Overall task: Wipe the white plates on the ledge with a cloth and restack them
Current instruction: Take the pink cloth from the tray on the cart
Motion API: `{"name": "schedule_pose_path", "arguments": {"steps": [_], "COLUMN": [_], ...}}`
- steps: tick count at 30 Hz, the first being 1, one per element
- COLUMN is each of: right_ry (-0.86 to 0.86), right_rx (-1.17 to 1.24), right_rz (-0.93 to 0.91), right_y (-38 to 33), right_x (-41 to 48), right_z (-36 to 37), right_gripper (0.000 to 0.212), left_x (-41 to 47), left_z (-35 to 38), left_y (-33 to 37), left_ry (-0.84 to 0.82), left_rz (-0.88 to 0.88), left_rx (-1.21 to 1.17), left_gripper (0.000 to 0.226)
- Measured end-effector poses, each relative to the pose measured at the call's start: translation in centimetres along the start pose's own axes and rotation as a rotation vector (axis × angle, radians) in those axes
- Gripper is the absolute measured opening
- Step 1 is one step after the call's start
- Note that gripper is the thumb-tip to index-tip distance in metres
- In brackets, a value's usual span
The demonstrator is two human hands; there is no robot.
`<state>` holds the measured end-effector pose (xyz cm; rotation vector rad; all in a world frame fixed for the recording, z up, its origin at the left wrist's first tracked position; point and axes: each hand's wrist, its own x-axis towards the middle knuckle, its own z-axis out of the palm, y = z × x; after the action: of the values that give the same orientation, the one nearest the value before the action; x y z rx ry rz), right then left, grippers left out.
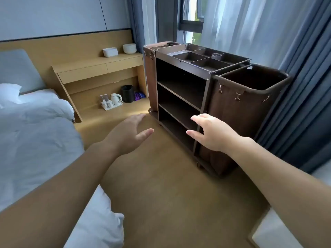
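Two white dishes stand far off on the wooden ledge (100, 61) beside the bed: a squarish one (110, 51) and a round bowl-like one (129, 48). No cloth is visible. My left hand (128, 136) and my right hand (210, 133) are both stretched out over the floor with straight, spread fingers. Neither holds anything, and both are well short of the ledge.
A dark brown housekeeping cart (180, 93) with bare shelves and a fabric bin (250, 90) stands right of the ledge, by the curtains. The bed with white bedding (34, 133) is on the left. A kettle tray (112, 102) and a black bin (127, 93) sit under the ledge.
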<state>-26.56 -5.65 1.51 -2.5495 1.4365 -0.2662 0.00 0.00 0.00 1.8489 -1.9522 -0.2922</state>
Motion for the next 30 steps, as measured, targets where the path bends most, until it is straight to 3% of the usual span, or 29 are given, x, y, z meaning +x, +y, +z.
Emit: {"name": "schedule_pose_path", "arguments": {"steps": [12, 30], "right_ry": [0.023, 0.036], "right_rx": [-0.077, -0.094], "right_rz": [-0.008, 0.133], "right_y": [-0.4, 0.6], "right_x": [12.5, 33.4], "right_z": [1.9, 3.8], "right_gripper": [0.047, 0.055], "left_x": [11.0, 28.1], "left_z": [0.8, -1.5], "left_y": [-8.1, -19.6], "left_ry": [-0.001, -0.041], "left_rz": [-0.023, 0.015], "left_rx": [-0.021, -0.073], "left_gripper": [0.066, 0.063]}}
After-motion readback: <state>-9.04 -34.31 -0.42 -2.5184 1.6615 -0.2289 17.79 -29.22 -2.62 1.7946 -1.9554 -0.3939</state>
